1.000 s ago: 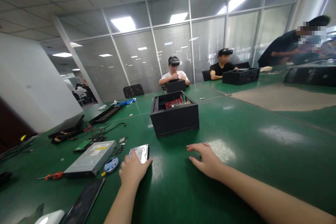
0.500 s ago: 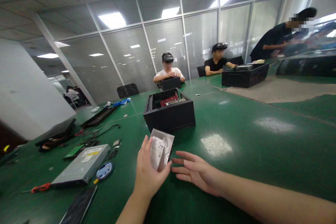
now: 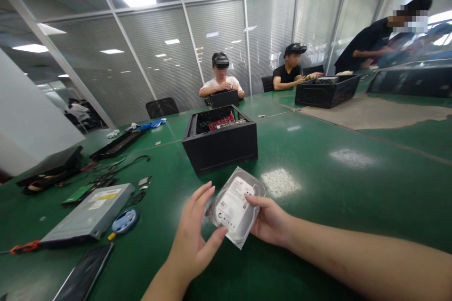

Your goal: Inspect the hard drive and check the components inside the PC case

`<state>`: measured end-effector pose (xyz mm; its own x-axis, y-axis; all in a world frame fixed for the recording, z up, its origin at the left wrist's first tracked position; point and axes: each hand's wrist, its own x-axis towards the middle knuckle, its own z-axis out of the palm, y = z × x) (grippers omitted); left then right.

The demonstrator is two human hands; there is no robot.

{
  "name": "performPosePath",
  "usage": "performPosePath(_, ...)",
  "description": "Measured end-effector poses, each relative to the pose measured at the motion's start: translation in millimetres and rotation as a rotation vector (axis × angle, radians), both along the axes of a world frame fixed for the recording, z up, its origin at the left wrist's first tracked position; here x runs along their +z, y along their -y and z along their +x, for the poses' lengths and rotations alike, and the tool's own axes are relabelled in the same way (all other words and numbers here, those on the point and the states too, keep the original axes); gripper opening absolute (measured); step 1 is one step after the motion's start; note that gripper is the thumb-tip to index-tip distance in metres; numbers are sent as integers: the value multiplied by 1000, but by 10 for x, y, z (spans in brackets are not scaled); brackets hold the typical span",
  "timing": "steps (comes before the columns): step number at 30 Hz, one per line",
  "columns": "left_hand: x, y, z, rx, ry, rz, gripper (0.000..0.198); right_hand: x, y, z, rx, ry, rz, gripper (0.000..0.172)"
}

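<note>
A silver hard drive [image 3: 236,204] with a white label faces up, tilted, above the green table. My right hand [image 3: 270,221] grips its right edge, thumb on the label side and the fingers behind it. At the drive's left side is my left hand [image 3: 194,233], fingers spread and thumb close to the lower corner; whether the thumb touches it I cannot tell. Just beyond the drive stands a black computer case [image 3: 222,146], open at the top, with a red circuit board [image 3: 221,122] inside.
On the left lie an optical drive [image 3: 88,216], a blue round object [image 3: 124,222], a screwdriver [image 3: 24,246], a phone-like dark slab [image 3: 84,273] and a green circuit board [image 3: 78,194]. Co-workers sit and stand across the table, near another black case [image 3: 326,91].
The hard drive has passed from my left hand to my right and turned clockwise. My left fingers have spread away from it. The view has shifted slightly to the right.
</note>
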<state>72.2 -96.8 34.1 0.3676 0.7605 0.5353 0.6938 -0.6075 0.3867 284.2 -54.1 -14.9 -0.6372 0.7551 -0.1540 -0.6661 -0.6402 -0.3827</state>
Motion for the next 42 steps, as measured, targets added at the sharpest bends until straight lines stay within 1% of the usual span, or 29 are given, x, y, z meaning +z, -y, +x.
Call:
performPosePath(3, -23, 13, 64, -16, -62, -31, 84, 3, -22, 4, -15, -46, -53, 47)
performPosePath(6, -56, 10, 97, -9, -118, -69, 99, 35, -40, 29, -1, -132, -41, 68)
performPosePath(8, -76, 0, 100, -12, -152, -98, 106, 61, -46, 53, 42, -181, 2, 82)
performPosePath(10, -95, -11, 95, -21, -170, -129, 110, 77, -49, 76, 101, -200, 38, 92)
performPosePath(12, -114, -22, 88, -35, -169, -170, 112, 77, -54, 95, 152, -200, 55, 95)
performPosePath(15, -135, -40, 79, -65, -151, -224, 112, 64, -70, 111, 189, -199, 56, 95)
performPosePath(17, -142, -52, 78, -85, -129, -240, 109, 60, -80, 111, 187, -197, 44, 93)
performPosePath(22, -143, -68, 93, -94, -29, -201, 89, 60, -99, 75, 108, -148, -35, 84)
performPosePath(26, -153, -56, 83, -84, 45, -200, 83, 17, -125, 38, 55, -118, -73, 76)
performPosePath(28, -156, -49, 67, -86, 66, -215, 80, -5, -134, 24, 38, -99, -73, 74)
performPosePath(31, -144, -41, 47, -71, 110, -280, 66, -19, -135, 9, 35, -80, -60, 75)
performPosePath(34, -123, -36, 48, -28, 198, -398, 55, -27, -136, -2, 16, -92, -33, 78)
performPosePath(37, -116, -41, 66, 2, 322, -492, 52, -43, -146, -5, 17, -61, -7, 80)
performPosePath(42, -154, -112, 91, 27, 617, -570, 48, -28, -146, 6, 52, -34, 55, 81)
